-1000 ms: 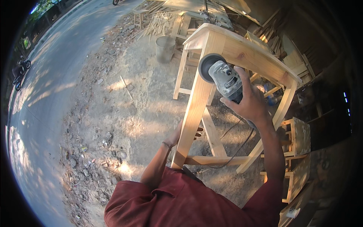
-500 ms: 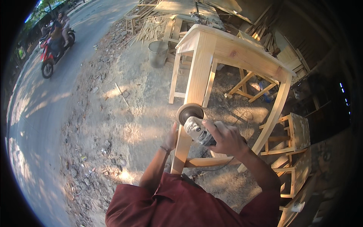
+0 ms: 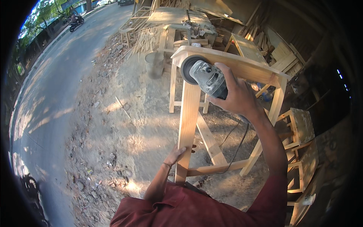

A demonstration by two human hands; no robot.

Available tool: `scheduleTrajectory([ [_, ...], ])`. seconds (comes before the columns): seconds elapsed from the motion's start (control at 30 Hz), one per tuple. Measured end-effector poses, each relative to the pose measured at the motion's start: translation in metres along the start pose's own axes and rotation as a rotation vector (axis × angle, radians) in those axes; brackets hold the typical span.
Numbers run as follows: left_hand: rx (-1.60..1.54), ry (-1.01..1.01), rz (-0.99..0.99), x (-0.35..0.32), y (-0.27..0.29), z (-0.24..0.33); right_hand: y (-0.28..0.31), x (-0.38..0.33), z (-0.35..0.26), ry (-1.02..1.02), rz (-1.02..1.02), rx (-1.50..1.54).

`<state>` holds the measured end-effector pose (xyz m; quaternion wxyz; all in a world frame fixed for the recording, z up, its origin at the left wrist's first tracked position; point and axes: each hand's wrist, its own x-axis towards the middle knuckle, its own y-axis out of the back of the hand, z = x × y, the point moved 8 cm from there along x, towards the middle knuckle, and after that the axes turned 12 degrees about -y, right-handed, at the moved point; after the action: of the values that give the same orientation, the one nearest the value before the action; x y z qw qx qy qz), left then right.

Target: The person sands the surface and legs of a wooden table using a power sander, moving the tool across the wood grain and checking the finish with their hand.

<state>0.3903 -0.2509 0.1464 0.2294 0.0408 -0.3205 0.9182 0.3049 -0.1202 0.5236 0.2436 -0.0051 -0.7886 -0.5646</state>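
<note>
My right hand (image 3: pixel 239 94) is closed around the body of a dusty angle grinder (image 3: pixel 208 77). Its round dark disc (image 3: pixel 191 70) lies over the top of a pale wooden table's leg (image 3: pixel 188 121), where the leg meets the apron (image 3: pixel 238 67). The disc appears to touch the wood, though the contact itself is hidden beneath it. Lower on the same leg, my left hand (image 3: pixel 176 155) grips it, with fingertips showing past its right edge. A dark cord (image 3: pixel 242 142) hangs from the grinder toward the ground.
Small wooden stools (image 3: pixel 302 126) stand at the right. A grey bucket (image 3: pixel 154 64) sits beyond the table, near heaped wood strips (image 3: pixel 145 39) and a workbench (image 3: pixel 166 17). Along the left runs a road (image 3: pixel 49 87) with a distant motorbike (image 3: pixel 76 22), bordered by stony ground.
My right hand has carried the grinder up the leg to its top corner. My left hand has moved lower and now wraps the leg. The red motorbike has left that spot on the road.
</note>
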Motion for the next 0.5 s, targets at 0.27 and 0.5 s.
scheduleTrajectory([
  [0.27, 0.072, 0.028, 0.015, -0.007, 0.002, -0.006, 0.004, 0.002, -0.011, 0.022, -0.009, 0.018],
  [0.5, 0.11, -0.007, 0.032, -0.007, 0.001, -0.005, 0.007, -0.005, 0.003, 0.003, 0.021, -0.019],
])
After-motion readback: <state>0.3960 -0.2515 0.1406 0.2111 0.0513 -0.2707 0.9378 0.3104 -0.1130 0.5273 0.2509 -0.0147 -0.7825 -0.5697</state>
